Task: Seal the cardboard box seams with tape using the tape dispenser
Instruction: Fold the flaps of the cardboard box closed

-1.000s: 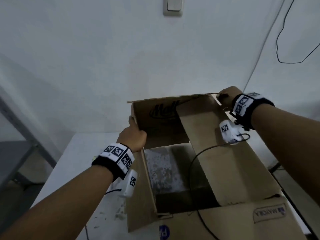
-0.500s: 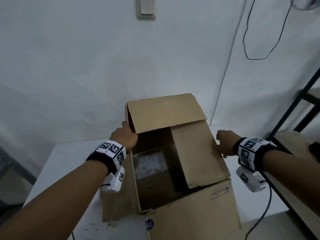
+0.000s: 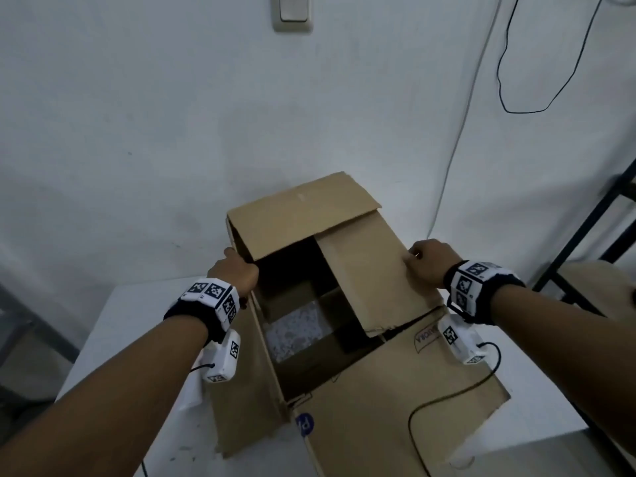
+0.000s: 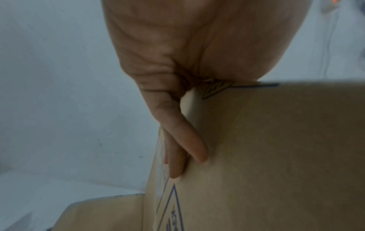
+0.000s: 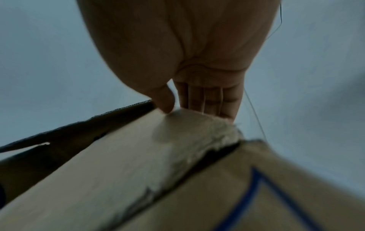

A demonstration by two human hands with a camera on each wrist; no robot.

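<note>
A brown cardboard box (image 3: 378, 407) stands on a white table with its top partly closed. Its far flap (image 3: 303, 215) and right flap (image 3: 371, 280) are folded inward, while the near flap and left flap (image 3: 241, 390) hang outward. My left hand (image 3: 237, 271) holds the left wall's top edge near the far corner. Its straight fingers (image 4: 189, 140) lie down the outer cardboard (image 4: 276, 148), and the thumb is hidden behind it. My right hand (image 3: 425, 261) grips the right flap's outer edge, thumb (image 5: 164, 100) on top of the flap (image 5: 128, 156). No tape dispenser shows in any view.
The white table (image 3: 137, 321) reaches the wall behind the box. A dark metal frame (image 3: 585, 242) and a round wooden surface (image 3: 605, 280) stand at the right, a grey shelf (image 3: 20, 321) at the left. A black wrist cable (image 3: 447, 397) crosses the near flap.
The far flap has come down over the opening. My right hand has moved from the far right corner to the right flap's outer edge, and the flap lies lower. My left hand stays on the left edge.
</note>
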